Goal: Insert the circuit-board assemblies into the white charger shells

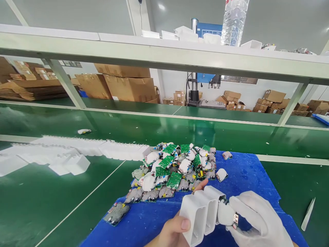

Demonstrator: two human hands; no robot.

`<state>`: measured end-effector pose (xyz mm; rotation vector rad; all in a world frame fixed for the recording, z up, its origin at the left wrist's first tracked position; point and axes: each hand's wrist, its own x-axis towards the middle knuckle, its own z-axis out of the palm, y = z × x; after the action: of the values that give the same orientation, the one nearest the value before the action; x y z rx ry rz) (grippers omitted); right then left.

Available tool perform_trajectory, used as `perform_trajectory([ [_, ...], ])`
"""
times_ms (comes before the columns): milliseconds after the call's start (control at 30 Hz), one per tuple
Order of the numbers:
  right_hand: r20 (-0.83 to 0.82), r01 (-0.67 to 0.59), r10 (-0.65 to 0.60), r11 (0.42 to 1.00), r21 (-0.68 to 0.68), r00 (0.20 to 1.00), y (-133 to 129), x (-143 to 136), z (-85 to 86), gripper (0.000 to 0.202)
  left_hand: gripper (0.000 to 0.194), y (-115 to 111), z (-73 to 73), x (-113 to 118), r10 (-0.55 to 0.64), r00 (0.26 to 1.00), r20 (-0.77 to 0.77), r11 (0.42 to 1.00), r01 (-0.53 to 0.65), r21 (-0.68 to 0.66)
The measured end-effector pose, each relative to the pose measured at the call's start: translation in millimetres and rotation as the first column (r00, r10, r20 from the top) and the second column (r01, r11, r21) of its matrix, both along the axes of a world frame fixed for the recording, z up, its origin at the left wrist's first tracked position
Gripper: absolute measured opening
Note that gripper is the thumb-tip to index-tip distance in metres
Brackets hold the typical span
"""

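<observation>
My bare left hand (172,229) is closed around a short row of white plastic housings (195,216) with open ends facing right. In my gloved right hand (257,219), thumb and fingers pinch a circuit board (226,214) coated in white filler. The board's inner end sits at the mouth of the farthest housing, partly inside it; how deep is hidden. Behind my hands lies a heap of circuit boards (174,168), some green side up, others showing white or grey filler. One loose board (117,213) rests at the blue mat's left edge.
A blue mat (244,175) covers part of the green table (64,199). Rows of white housings (74,147) stand at the left. Tweezers (307,214) lie at the right. A shelf beam (154,51) crosses above, bearing a water bottle (234,24). Cardboard boxes (128,87) stand behind.
</observation>
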<state>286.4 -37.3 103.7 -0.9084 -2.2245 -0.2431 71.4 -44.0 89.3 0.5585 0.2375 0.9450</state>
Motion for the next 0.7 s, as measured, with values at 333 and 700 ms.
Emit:
perform_trajectory([
  [333,0.004,0.013,-0.013,1.0,0.025,1.0,-2,-9,2.7,0.022,0.082,1,1.7,-2,0.028,0.996,-0.089,1.0,-0.028,-0.002],
  [700,0.02,-0.014,0.01,0.979,0.203,1.0,4,-8,0.9,0.024,0.078,2,-8.2,-2,-0.033,0.999,0.014,0.988,0.035,-0.153],
])
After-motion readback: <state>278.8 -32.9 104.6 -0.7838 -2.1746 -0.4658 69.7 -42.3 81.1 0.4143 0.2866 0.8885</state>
